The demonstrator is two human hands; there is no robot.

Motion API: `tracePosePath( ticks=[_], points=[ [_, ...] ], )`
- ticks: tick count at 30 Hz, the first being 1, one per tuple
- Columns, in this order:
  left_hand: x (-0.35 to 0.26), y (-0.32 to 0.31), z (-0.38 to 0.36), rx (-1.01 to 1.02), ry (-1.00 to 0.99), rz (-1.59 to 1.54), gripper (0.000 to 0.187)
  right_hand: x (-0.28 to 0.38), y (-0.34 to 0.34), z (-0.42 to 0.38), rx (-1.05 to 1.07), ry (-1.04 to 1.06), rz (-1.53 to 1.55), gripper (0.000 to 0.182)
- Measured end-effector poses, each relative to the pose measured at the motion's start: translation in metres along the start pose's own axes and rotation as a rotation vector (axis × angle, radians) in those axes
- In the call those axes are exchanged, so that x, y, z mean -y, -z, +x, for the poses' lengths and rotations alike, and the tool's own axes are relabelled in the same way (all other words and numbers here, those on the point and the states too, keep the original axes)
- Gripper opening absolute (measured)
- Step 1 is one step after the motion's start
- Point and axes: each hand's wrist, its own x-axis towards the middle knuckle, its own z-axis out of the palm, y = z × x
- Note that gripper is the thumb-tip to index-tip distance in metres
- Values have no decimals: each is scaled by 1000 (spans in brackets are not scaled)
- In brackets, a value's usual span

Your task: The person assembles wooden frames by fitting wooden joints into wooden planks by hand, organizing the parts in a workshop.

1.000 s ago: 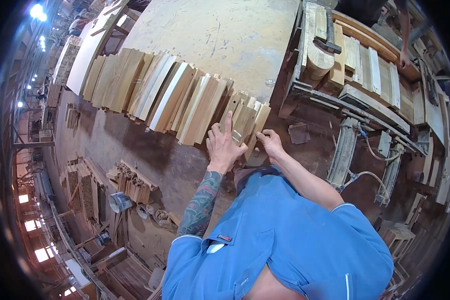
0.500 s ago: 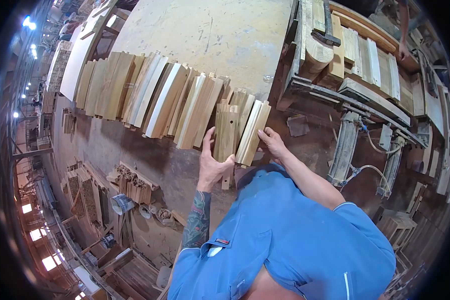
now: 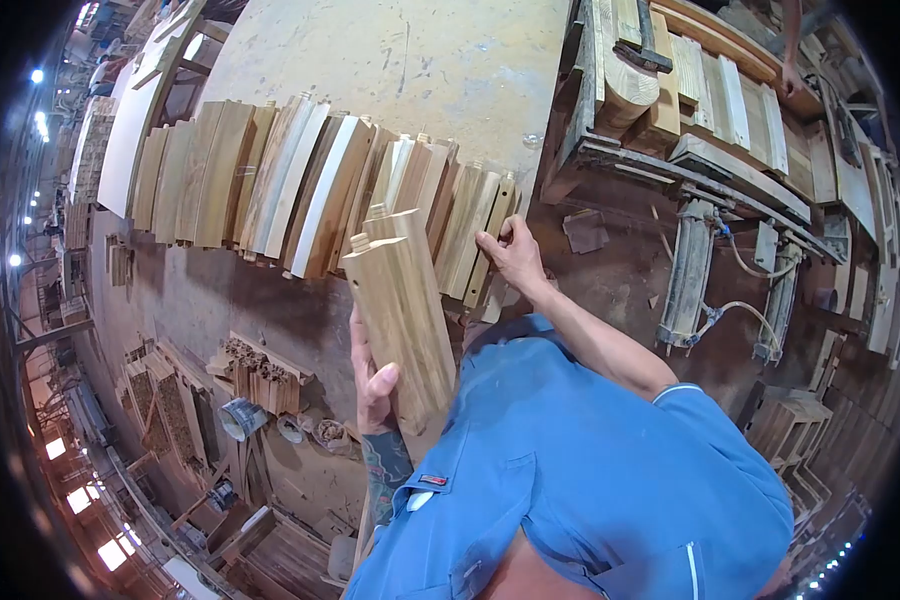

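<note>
My left hand [image 3: 373,385] is wrapped around a pair of wooden rails [image 3: 400,320], lifted and tilted in front of the row, with stubby tenons at their upper ends. Its thumb presses on the face; the other fingers are mostly hidden behind the wood. My right hand [image 3: 517,258] has curled fingers at the right end of the row, closed on the edge of a narrow wooden rail with holes [image 3: 492,240]. Beside it, a long row of wooden rails [image 3: 270,190] stands packed side by side along the worktable's near edge.
The row rests on a pale worktable [image 3: 390,60]. At right, a bench frame [image 3: 660,165] carries wood blocks, a hammer [image 3: 642,50] and pneumatic cylinders [image 3: 688,280]. Another person's hand [image 3: 792,78] shows at the top right. A bucket [image 3: 242,418] and stacked wood [image 3: 260,375] stand lower left.
My left hand has pulled rails away from the row's right end, leftward and toward me, turning them. My right hand has moved slightly up and left, onto the end rail.
</note>
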Motion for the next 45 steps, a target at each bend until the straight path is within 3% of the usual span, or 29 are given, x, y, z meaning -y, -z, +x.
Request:
tracePosePath(
  ticks=[1, 3, 4, 5, 7, 8, 11, 15, 17, 18, 20, 22, 25, 27, 29, 31, 32, 35, 37, 39, 41, 43, 45],
  points=[
    [-1, 5, -2, 3, 4, -7, 113, -2, 4, 1, -3, -1, -8, 40],
    [-9, 14, -7, -12, 26, -51, 113, 13, 21, -1, 211, -298, 305, 35],
    [-13, 15, -7, -36, -2, -82, 110, -10, 26, 0, 210, -190, 177, 30],
    [-17, 19, -5, -37, -6, -87, 110, 24, 39, -12, 189, -307, 262, 29],
    [-26, 28, 3, 7, -54, 51, 109, 9, 38, -17, 100, -315, 310, 33],
    [-31, 25, 10, 64, -87, 84, 99, 8, 34, -18, 103, -310, 307, 33],
    [-43, -14, 33, 118, -243, 655, 79, 6, 24, -16, 153, -397, 469, 38],
    [3, -51, 70, 155, -349, 976, 65, -1, 33, -13, 251, -493, 640, 52],
    [46, -54, 87, -115, -745, 1433, 59, 16, 36, -22, 211, -483, 624, 67],
    [52, -53, 89, -111, -747, 1435, 59, 5, 35, -19, 281, -467, 531, 78],
    [56, -51, 93, -167, -772, 1498, 53, -4, 32, -20, 314, -441, 454, 79],
    [61, -47, 90, -152, -799, 1514, 52, 14, 35, -26, 396, -362, 376, 81],
    [65, -56, 81, -163, -828, 1555, 49, 11, 41, -29, 354, -395, 391, 78],
    [78, -65, 78, -18, -614, 1505, 49, 2, 43, -28, 343, -367, 481, 71],
    [91, -71, 80, -23, -677, 1527, 48, 4, 47, -26, 344, -336, 569, 66],
    [99, -74, 81, -36, -658, 1528, 48, 20, 58, -26, 359, -563, 648, 67],
    [97, -75, 80, -38, -694, 1501, 42, 20, 57, -25, 366, -564, 649, 67],
    [94, -69, 87, -178, -720, 1450, 38, 12, 53, -23, 260, -515, 779, 55],
    [90, -63, 100, -259, -831, 1491, 38, -8, 48, -20, 236, -464, 586, 50],
    [91, -54, 109, -154, -629, 1545, 39, -13, 50, -18, 238, -511, 724, 50],
    [82, -50, 106, -140, -617, 1467, 35, -15, 53, -16, 281, -507, 829, 50],
    [70, -48, 100, -86, -401, 915, 32, -17, 56, -13, 299, -522, 802, 49],
    [70, -47, 95, -83, -315, 867, 30, -19, 56, -12, 317, -535, 773, 48]
  ],
)
